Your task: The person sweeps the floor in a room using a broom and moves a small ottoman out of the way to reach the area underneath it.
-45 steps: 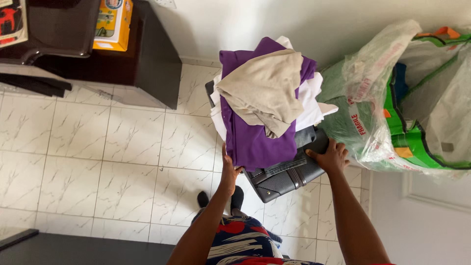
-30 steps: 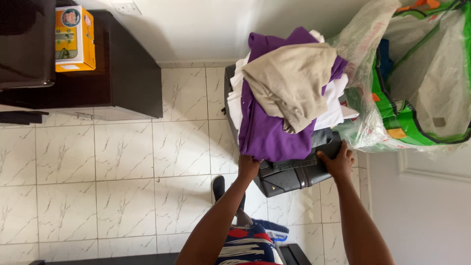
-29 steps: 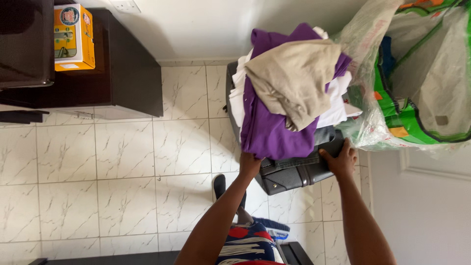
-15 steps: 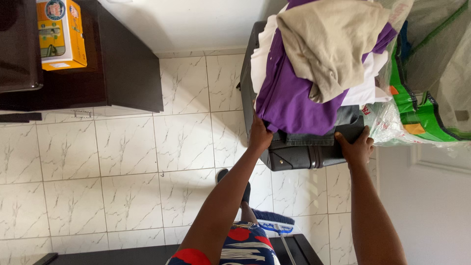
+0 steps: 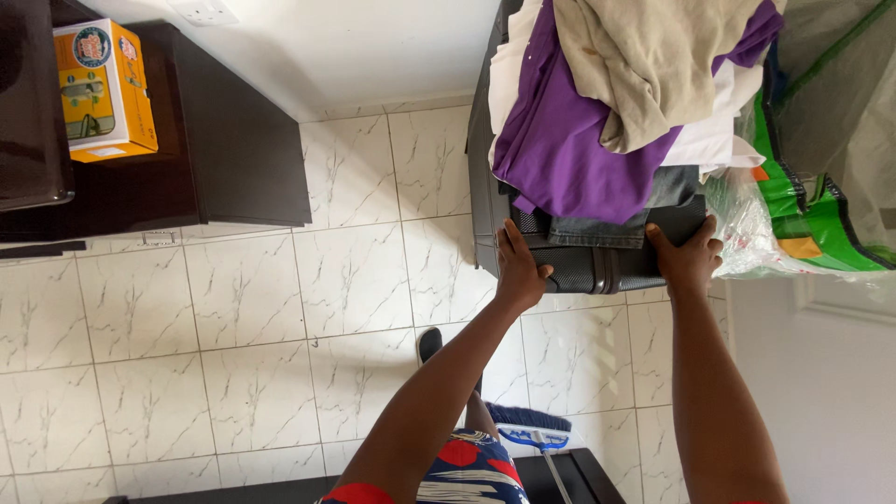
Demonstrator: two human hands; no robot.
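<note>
While both hands gripped its near end, the dark suitcase (image 5: 579, 266) had shifted farther from the person since a moment earlier, toward the wall. The left hand (image 5: 516, 271) clasped one corner, the right hand (image 5: 688, 259) the other. The clothes pile (image 5: 607, 112) stayed on top, beside the green bag (image 5: 812, 205).

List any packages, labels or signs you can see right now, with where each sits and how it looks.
Cardboard box: on the dark cabinet, upper left; rectangular, yellow and orange, with a round emblem.
Clear plastic bag: right of the dark suitcase; crinkled, red print.
Woven bag: far right; green, black edging, orange patches.
Wall socket: top edge; white.
</note>
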